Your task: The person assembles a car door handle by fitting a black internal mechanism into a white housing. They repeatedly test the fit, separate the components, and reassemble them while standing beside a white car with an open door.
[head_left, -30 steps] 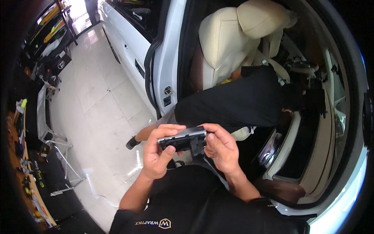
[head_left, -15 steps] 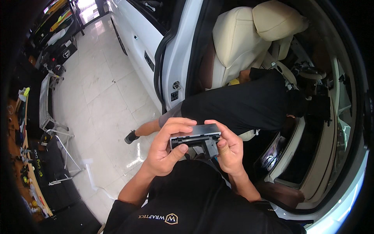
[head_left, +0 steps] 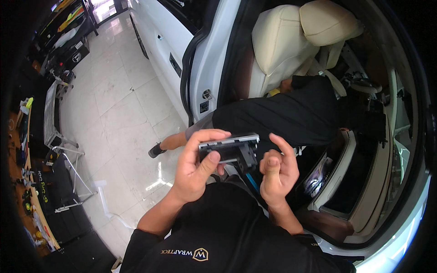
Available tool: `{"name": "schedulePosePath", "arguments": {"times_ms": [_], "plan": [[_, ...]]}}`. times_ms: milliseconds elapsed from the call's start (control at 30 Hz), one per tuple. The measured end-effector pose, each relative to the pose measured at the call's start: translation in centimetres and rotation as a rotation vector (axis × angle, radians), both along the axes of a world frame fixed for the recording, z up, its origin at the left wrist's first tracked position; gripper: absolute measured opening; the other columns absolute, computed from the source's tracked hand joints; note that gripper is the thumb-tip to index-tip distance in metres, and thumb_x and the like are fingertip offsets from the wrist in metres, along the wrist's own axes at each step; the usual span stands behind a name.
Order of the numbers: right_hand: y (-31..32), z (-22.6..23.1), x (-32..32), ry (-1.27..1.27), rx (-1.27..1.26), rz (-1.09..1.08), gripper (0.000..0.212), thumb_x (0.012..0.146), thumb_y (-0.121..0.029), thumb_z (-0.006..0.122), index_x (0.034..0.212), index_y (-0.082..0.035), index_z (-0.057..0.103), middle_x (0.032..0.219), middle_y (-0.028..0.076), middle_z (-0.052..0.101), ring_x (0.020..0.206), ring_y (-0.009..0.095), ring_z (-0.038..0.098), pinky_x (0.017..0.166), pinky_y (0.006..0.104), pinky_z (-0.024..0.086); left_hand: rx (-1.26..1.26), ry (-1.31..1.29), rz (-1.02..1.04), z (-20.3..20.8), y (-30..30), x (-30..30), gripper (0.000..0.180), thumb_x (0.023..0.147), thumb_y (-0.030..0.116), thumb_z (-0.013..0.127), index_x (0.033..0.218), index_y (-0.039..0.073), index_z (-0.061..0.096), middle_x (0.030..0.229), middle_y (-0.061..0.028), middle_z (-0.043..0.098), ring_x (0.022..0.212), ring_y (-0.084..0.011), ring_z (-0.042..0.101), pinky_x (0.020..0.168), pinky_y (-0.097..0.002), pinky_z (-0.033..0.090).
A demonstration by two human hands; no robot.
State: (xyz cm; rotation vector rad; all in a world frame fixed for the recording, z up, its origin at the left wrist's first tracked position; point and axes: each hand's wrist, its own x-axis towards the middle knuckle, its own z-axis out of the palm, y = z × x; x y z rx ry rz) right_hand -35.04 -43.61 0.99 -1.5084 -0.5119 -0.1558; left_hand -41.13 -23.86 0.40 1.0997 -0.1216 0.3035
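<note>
A black plastic car interior part with a flat silver-grey face and a boxy bracket underneath is held up in front of my chest. My left hand grips its left end, with the thumb on the near side and the fingers along the far edge. Just off its right end is my right hand, holding nothing, its index finger stretched out and thumb raised, the other fingers curled. A narrow blue strip shows below the part; I cannot make out what it is.
Ahead, a person in a black shirt leans into the white car across a cream seat, one leg stretched out over the tiled floor. A folding metal stand and a cluttered workbench line the left.
My right hand has let go of the part's right end and moved a little to the right. The part has tilted, showing more of its underside, while my left hand keeps hold.
</note>
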Motion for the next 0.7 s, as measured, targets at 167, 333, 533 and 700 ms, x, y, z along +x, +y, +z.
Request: {"name": "schedulePosePath", "arguments": {"times_ms": [167, 333, 533, 700], "plan": [[0.3, 1.6, 0.5, -0.372, -0.426, 0.135, 0.057, 0.088, 0.006, 0.08, 0.141, 0.01, 0.058, 0.071, 0.006, 0.06, 0.058, 0.013, 0.059, 0.055, 0.026, 0.046, 0.036, 0.062, 0.059, -0.2, 0.4, 0.1, 0.041, 0.11, 0.028, 0.06, 0.139, -0.001, 0.052, 0.134, -0.018, 0.064, 0.091, -0.0152, 0.067, 0.071, -0.0288, 0.057], [1.9, 2.5, 1.3, -0.34, -0.364, 0.211, 0.052, 0.092, 0.013, 0.069, 0.142, 0.006, 0.057, 0.106, 0.02, 0.076, 0.094, 0.024, 0.08, 0.078, 0.0324, 0.063, -0.007, 0.105, 0.006, 0.3, 0.2, -1.0, 0.047, 0.102, 0.011, 0.071, 0.143, 0.002, 0.05, 0.124, -0.0067, 0.063, 0.1, -0.0084, 0.063, 0.082, -0.0248, 0.054], [1.9, 3.6, 1.3, -0.321, -0.474, 0.249, 0.045, 0.097, 0.01, 0.066, 0.141, 0.005, 0.057, 0.103, 0.018, 0.076, 0.092, 0.022, 0.079, 0.08, 0.0318, 0.064, -0.095, 0.115, -0.023, 0.4, 0.7, -1.8, 0.064, 0.091, 0.0, 0.081, 0.146, 0.004, 0.047, 0.122, -0.0018, 0.062, 0.106, -0.006, 0.06, 0.09, -0.0239, 0.053], [2.5, 3.1, 1.1, -0.294, -0.481, 0.272, 0.049, 0.093, 0.011, 0.069, 0.14, 0.004, 0.059, 0.105, 0.017, 0.076, 0.089, 0.018, 0.077, 0.075, 0.0278, 0.059, -0.063, 0.139, 0.008, 0.0, 1.2, -2.8, 0.058, 0.094, 0.003, 0.08, 0.143, 0.003, 0.049, 0.12, -0.0011, 0.062, 0.104, -0.0061, 0.061, 0.089, -0.0241, 0.053]]}}
